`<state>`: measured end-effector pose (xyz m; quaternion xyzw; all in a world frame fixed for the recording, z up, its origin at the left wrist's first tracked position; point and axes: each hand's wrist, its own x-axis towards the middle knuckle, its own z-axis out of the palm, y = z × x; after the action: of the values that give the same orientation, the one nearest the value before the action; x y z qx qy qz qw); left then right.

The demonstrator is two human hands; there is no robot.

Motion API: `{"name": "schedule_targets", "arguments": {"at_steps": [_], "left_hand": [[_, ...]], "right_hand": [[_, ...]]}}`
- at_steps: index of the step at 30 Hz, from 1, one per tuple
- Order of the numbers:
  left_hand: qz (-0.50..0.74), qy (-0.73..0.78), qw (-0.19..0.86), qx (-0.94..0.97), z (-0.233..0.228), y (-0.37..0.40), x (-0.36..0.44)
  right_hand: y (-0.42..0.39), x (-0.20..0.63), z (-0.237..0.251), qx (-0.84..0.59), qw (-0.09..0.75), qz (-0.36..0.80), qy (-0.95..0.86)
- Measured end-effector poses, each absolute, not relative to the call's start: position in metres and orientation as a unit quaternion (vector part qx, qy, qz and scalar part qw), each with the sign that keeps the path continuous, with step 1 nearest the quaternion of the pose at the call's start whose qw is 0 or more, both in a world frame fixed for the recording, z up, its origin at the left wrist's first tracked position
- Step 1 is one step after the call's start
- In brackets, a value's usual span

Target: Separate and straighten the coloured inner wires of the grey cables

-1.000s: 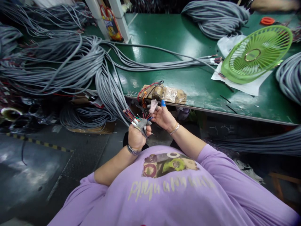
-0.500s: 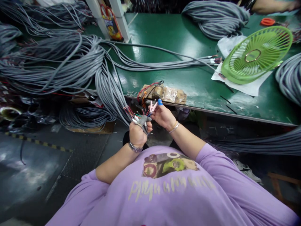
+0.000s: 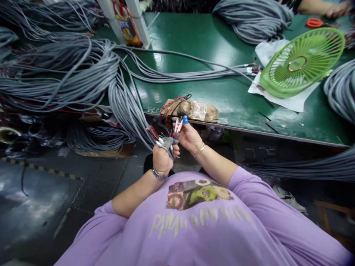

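Observation:
My left hand (image 3: pixel 162 159), with a watch at its wrist, is closed around the end of a grey cable (image 3: pixel 169 143). Thin coloured wires (image 3: pixel 167 135) fan out from that end. Close by on the right, my right hand (image 3: pixel 189 139) has its fingers bent together at the wires, with a blue cover on the thumb tip. Between its thumb and fingers is a small pale pink V-shaped piece (image 3: pixel 178 125), whose kind I cannot make out. Beside my left hand hang more grey cables (image 3: pixel 129 101) with stripped, coloured ends.
Before me runs a green table (image 3: pixel 183 35). A taped brown block (image 3: pixel 201 111) with red wires lies at its edge. Cable coils (image 3: pixel 253 18) and a green fan (image 3: pixel 298 64) stand farther back. A co-worker's hand (image 3: pixel 337 9) shows at the top right, near orange-handled scissors (image 3: pixel 314 23).
My right hand has shifted slightly left with the pink piece, closer to the wires. My left hand stays in place on the cable. The whole view has moved a little.

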<state>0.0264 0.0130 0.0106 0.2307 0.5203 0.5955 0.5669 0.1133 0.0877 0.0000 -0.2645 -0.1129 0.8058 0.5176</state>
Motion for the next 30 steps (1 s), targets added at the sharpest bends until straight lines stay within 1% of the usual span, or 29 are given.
{"name": "schedule_targets", "arguments": {"at_steps": [7,14,30], "left_hand": [[0.597,0.511,0.579,0.216,0.0112,0.0144,0.0260],[0.588,0.518,0.577,0.231,0.0157,0.0105,0.0293],[0.597,0.507,0.572,0.244,0.0098,0.0083,0.0280]], "right_hand": [[0.0866,0.1126,0.0024,-0.277,0.520,0.802,-0.101],[0.0868,0.1141,0.0036,-0.280,0.503,0.810,-0.112],[0.0850,0.1142,0.0008,-0.276,0.490,0.817,-0.129]]}}
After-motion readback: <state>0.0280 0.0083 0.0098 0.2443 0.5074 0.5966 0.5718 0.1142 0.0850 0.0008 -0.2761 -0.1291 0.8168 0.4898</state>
